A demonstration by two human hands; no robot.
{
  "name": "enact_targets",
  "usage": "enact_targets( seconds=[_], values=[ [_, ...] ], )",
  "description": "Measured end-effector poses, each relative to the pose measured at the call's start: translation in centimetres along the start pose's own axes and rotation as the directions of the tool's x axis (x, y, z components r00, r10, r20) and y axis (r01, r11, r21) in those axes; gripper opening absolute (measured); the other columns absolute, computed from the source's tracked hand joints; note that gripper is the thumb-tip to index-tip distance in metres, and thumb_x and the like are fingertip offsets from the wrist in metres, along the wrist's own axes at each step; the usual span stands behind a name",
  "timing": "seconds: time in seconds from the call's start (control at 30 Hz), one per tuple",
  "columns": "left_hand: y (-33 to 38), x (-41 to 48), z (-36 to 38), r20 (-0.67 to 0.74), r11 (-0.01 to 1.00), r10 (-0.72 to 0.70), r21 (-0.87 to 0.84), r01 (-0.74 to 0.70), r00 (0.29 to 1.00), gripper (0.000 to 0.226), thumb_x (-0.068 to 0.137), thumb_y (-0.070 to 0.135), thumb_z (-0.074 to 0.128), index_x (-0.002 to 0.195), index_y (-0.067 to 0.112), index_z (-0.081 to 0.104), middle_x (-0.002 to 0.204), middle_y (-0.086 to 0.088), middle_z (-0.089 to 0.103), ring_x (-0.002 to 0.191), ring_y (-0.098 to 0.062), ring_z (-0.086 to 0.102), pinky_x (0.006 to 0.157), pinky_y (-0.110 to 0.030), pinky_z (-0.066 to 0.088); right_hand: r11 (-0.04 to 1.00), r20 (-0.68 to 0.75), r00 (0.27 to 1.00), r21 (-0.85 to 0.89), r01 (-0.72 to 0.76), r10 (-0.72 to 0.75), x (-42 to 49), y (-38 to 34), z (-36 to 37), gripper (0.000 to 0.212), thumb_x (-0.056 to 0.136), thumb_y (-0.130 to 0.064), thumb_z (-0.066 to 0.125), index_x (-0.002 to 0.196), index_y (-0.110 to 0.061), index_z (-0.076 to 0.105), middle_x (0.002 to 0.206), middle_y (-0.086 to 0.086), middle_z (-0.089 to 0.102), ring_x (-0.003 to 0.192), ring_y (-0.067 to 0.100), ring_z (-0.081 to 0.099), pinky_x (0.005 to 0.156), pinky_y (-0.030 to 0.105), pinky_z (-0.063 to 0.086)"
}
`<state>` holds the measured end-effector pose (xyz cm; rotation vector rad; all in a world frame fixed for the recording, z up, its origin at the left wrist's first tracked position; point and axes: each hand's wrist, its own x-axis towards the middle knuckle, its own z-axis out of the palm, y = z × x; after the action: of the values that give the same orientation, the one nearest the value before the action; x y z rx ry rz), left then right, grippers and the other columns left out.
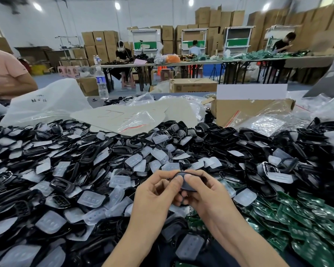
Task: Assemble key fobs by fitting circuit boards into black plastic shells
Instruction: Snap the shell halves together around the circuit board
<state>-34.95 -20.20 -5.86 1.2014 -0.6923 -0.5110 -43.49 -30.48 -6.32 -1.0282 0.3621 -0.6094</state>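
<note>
Both of my hands meet over the middle of the table and hold one black key fob shell (187, 183) between them. My left hand (158, 191) pinches its left end with thumb and fingertips. My right hand (202, 191) grips its right side, thumb pressed on top. A large heap of black shells (69, 170) mixed with translucent rubber button pads (91, 198) covers the table. Green circuit boards (301, 224) lie piled at the lower right. Whether a board sits inside the held shell is hidden by my fingers.
Plastic bags (42, 105) and grey card sheets (123, 116) lie behind the heap, with an open cardboard box (251, 110) at the back right and a water bottle (101, 83). A person in a pink shirt (6, 74) sits at the far left; others work at distant tables.
</note>
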Motion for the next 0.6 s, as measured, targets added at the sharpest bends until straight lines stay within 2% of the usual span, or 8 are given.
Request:
enact_targets(
  seconds=[0.1, 0.27, 0.37, 0.47, 0.6],
  values=[
    [0.0, 0.0, 0.0, 0.002, 0.999, 0.002, 0.046, -0.002, 1.000, 0.010, 0.084, 0.018, 0.072, 0.091, 0.019, 0.079, 0.070, -0.015, 0.068, 0.059, -0.016, 0.065, 0.060, -0.019, 0.054, 0.999, -0.014, 1.000, -0.034, -0.002, 0.001, -0.1, -0.2, 0.1, 0.005, 0.093, -0.002, 0.062, 0.096, 0.000, 0.066, 0.068, 0.011, 0.062, 0.057, 0.019, 0.057, 0.052, 0.026, 0.050],
    [-0.1, -0.1, -0.1, 0.045, 0.995, 0.025, 0.099, -0.030, 0.999, 0.017, 0.091, 0.011, 0.068, 0.099, 0.021, 0.079, 0.078, -0.016, 0.072, 0.067, -0.018, 0.067, 0.066, -0.019, 0.054, 0.998, -0.018, 1.000, -0.064, 0.016, -0.017, -0.1, -0.2, -0.3, 0.003, 0.091, -0.005, 0.067, 0.088, -0.006, 0.069, 0.074, 0.013, 0.064, 0.063, 0.022, 0.059, 0.056, 0.027, 0.052],
    [-0.1, -0.2, -0.1, 0.055, 0.992, 0.038, 0.115, -0.044, 0.998, 0.021, 0.092, 0.006, 0.066, 0.101, 0.020, 0.079, 0.079, -0.016, 0.072, 0.067, -0.017, 0.068, 0.066, -0.019, 0.054, 0.995, -0.004, 0.999, -0.096, 0.031, -0.032, 0.0, -0.2, -0.6, 0.005, 0.084, -0.015, 0.079, 0.083, -0.014, 0.074, 0.075, 0.012, 0.065, 0.066, 0.022, 0.060, 0.059, 0.028, 0.053],
    [-0.2, -0.2, -0.1, 0.063, 0.989, 0.044, 0.138, -0.052, 0.997, 0.022, 0.093, 0.005, 0.066, 0.103, 0.021, 0.078, 0.082, -0.014, 0.074, 0.070, -0.015, 0.068, 0.067, -0.018, 0.054, 0.982, 0.003, 0.998, -0.180, 0.065, -0.065, 0.1, -0.2, -1.1, 0.024, 0.068, -0.037, 0.084, 0.084, -0.023, 0.075, 0.080, 0.010, 0.069, 0.069, 0.022, 0.064, 0.063, 0.030, 0.053],
    [-0.3, -0.1, 0.0, 0.049, 0.984, 0.056, 0.165, -0.064, 0.997, 0.022, 0.092, 0.009, 0.067, 0.104, 0.022, 0.078, 0.081, -0.009, 0.075, 0.068, -0.012, 0.068, 0.067, -0.017, 0.055, 0.966, 0.028, 0.996, -0.241, 0.091, -0.087, 0.0, -0.2, -1.4, 0.034, 0.073, -0.045, 0.082, 0.096, -0.021, 0.076, 0.086, 0.009, 0.074, 0.074, 0.022, 0.068, 0.066, 0.029, 0.054]
  ],
)
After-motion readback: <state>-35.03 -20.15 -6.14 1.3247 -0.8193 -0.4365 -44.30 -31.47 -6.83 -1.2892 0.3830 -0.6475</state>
